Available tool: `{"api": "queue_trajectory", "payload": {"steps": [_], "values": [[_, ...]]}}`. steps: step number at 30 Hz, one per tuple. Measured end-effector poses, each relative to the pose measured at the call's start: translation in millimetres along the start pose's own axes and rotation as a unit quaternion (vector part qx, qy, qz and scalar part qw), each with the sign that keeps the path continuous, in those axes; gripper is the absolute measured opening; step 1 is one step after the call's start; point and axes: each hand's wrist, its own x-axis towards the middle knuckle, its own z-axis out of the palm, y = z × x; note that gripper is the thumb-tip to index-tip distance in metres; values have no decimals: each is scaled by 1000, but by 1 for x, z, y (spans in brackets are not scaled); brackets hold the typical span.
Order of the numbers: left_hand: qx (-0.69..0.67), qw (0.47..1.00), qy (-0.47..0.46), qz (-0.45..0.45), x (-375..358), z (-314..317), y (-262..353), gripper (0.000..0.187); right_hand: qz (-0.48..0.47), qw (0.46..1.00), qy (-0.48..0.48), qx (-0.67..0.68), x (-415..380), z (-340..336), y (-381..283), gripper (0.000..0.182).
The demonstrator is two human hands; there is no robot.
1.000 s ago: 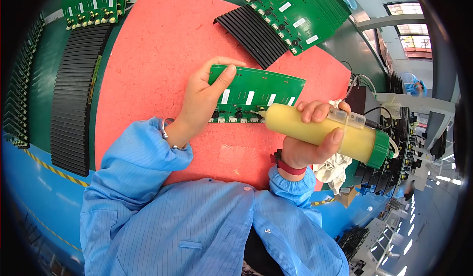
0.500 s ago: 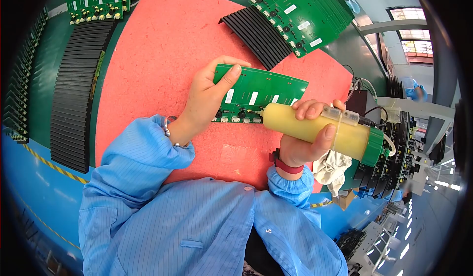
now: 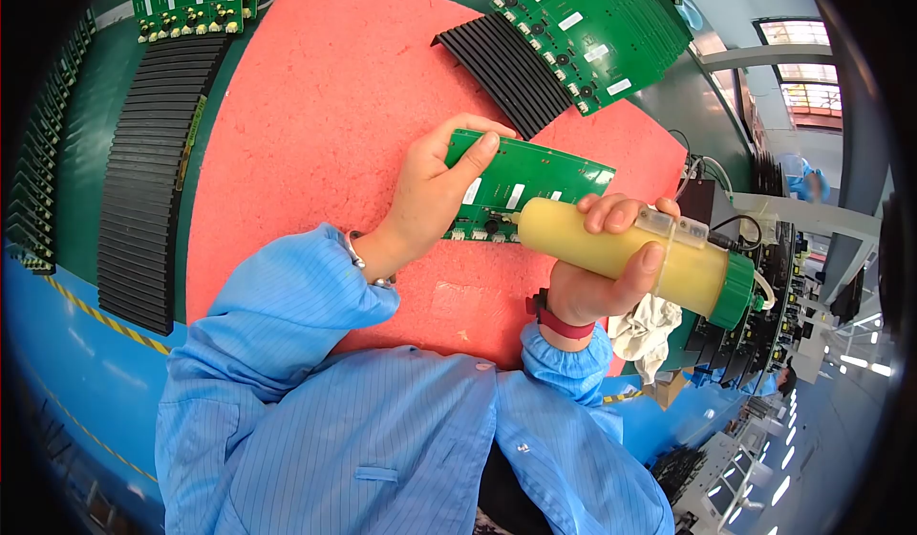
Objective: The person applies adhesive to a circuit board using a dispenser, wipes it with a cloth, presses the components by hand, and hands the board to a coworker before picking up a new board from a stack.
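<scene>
My left hand [image 3: 430, 186] grips the left end of a green circuit board [image 3: 535, 167], thumb on its top face. The board has white labels, black round parts and white connectors along its near edge, and it is over a pink mat [image 3: 306, 105]. My right hand [image 3: 611, 267] is wrapped round a thick yellow tube [image 3: 583, 239] with a green cap. The tube's narrow tip is at the board's near edge, beside a black round part. The tube covers the board's lower right corner.
A black slotted rack [image 3: 506, 72] with upright green boards [image 3: 592, 29] stands at the back. Another long black rack [image 3: 153, 181] with boards [image 3: 191, 0] is on the left. A white cloth [image 3: 645, 334] lies right of my wrist. Farther right, a person in blue [image 3: 802, 180] is visible.
My left hand and the board have shifted slightly right. My right hand and the tube have moved a little right too, the tip still at the board's near edge.
</scene>
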Motion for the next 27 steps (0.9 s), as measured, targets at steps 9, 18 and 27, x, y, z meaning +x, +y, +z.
{"api": "queue_trajectory", "payload": {"steps": [9, 18, 27], "values": [[4, 1000, -20, -11, 0, -3, 1, 22, -1, 1000, 21, -10, 0, -1, -1, 50], [1, 1000, -17, -9, 1, -3, -2, 22, -4, 1000, 27, -1, 3, 9, -2, 49], [3, 1000, -18, -2, 1, -4, -3, 22, -2, 1000, 13, 0, 1, 9, 2, 49]]}}
